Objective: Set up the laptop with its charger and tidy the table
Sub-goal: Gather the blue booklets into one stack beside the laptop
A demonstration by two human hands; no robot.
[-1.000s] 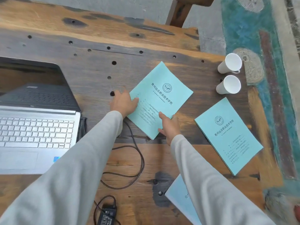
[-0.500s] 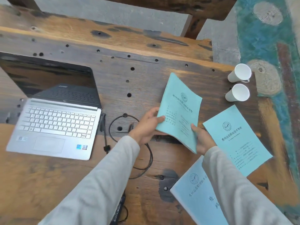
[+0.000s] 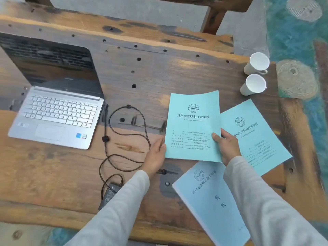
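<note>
- Nearest me, two grey sleeves (image 3: 120, 206) run in from the bottom edge, and a pale blue folder (image 3: 211, 203) lies flat on the bench (image 3: 53, 174) under my right forearm.
- Left of that I see the charger brick (image 3: 109, 193), partly hidden by my left sleeve; its cable (image 3: 124, 158) loops across the wood up to the laptop's right edge.
- My left hand (image 3: 155, 155) rests with fingers spread loosely at the lower left corner of the middle booklet (image 3: 193, 125); I cannot tell whether it grips or only touches.
- My right hand (image 3: 226, 145) is closed on that booklet's lower right edge, thumb on the cover.
- The booklet's far edge curls slightly, and its right side overlaps a second booklet (image 3: 257, 137) lying flat and turned at an angle.
- The laptop (image 3: 58, 112) stands open at the left, screen dark.
- Farthest right, two white cups (image 3: 255, 73) lie on their sides near the bench's corner, just beside each other, mouths toward me.
</note>
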